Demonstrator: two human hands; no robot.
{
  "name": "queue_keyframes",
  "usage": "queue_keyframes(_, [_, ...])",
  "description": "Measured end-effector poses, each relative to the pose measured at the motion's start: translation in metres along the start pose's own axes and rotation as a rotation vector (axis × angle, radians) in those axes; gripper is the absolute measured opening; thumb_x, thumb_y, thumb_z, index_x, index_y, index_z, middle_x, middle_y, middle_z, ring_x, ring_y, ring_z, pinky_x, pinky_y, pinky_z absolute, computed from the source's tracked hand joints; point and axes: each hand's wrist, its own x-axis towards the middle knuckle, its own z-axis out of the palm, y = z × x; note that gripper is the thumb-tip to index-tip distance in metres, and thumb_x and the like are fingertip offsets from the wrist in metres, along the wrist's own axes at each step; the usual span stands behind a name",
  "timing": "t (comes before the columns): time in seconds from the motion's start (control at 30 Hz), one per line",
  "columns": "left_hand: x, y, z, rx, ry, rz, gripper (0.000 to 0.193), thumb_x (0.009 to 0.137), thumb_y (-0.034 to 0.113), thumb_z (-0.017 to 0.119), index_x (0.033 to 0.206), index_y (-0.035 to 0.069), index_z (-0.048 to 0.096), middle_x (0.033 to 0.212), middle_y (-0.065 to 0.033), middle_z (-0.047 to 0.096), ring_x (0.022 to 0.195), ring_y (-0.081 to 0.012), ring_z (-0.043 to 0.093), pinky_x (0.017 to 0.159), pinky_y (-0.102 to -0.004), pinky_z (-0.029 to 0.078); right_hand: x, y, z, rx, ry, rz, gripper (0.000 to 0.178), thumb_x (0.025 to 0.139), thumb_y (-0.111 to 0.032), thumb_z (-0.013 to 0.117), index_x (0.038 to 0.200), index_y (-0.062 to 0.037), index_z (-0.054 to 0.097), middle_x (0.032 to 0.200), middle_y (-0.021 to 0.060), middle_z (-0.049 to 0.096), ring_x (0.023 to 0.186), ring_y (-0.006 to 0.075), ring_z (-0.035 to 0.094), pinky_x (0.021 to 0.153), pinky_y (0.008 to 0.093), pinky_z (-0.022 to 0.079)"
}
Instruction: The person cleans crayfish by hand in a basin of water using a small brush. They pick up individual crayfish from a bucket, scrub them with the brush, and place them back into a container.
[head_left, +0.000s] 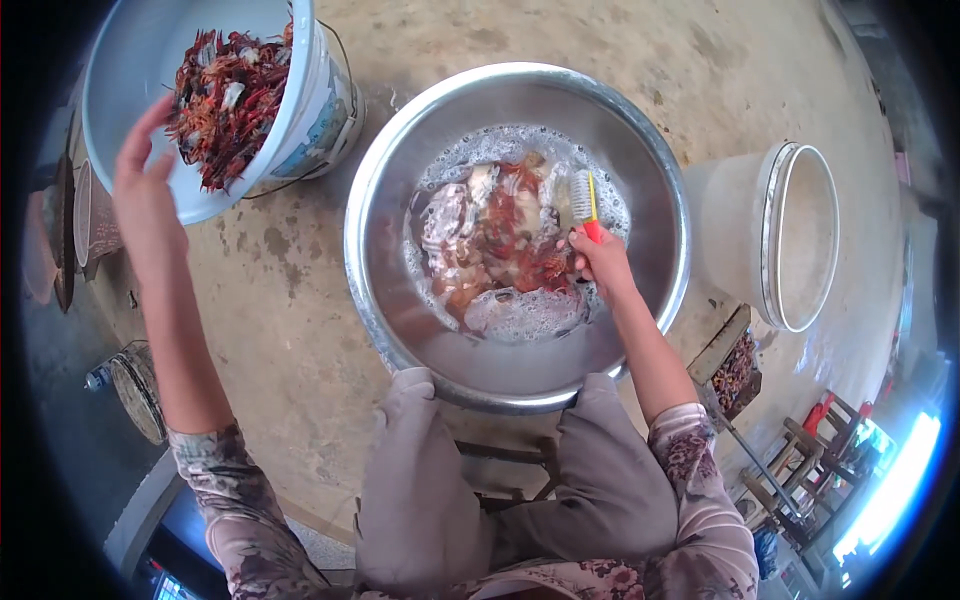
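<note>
R hand [605, 262] grips brush [587, 202] tight by its red hdl, approx. 2–3 o'clock in steel basin [530, 368], w/ crayfish [512, 205] in sudsy water. L hand [150, 195], fingers spread, is at blue basin's [135, 70] 8 o'clock, nr crayfish pile [230, 112]. White bucket [735, 225]: steel basin's 3 o'clock.

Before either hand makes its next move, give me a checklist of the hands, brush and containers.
1. Brush gripped in the right hand: ok.
2. Left hand clear of the crayfish: cannot tell; its fingertips are at the pile's edge.
3. Crayfish inside the light blue basin: ok.
4. Foamy water contained in the metal basin: ok.
5. White bucket on the right upright: ok.
</note>
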Motion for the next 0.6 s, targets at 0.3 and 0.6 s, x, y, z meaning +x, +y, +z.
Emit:
queue_keyframes(0.3, [-0.181,0.018,0.164,-0.821,-0.878,-0.523,0.031,0.082,0.011,0.047,0.112,0.002,0.047,0.100,-0.0100,0.058,0.093,-0.0148,0.053,0.085,-0.0268,0.039,-0.023,-0.026,0.033,0.134,-0.177,-0.004,0.009,0.079,-0.012,0.056,0.080,-0.0046,0.052,0.068,0.0054,0.059,0.039,0.0047,0.041,0.031,0.0185,0.025])
queue_keyframes(0.6, [-0.251,-0.004,0.228,-1.130,-0.891,-1.466,0.027,0.092,0.019,0.032,0.110,0.003,0.044,0.079,-0.0120,0.058,0.062,-0.0191,0.057,0.053,-0.0300,0.046,0.012,0.007,0.042,-0.302,0.086,-0.316,0.025,0.081,-0.018,0.055,0.098,-0.0018,0.052,0.068,0.0067,0.054,0.055,0.0148,0.051,0.051,0.0254,0.040])
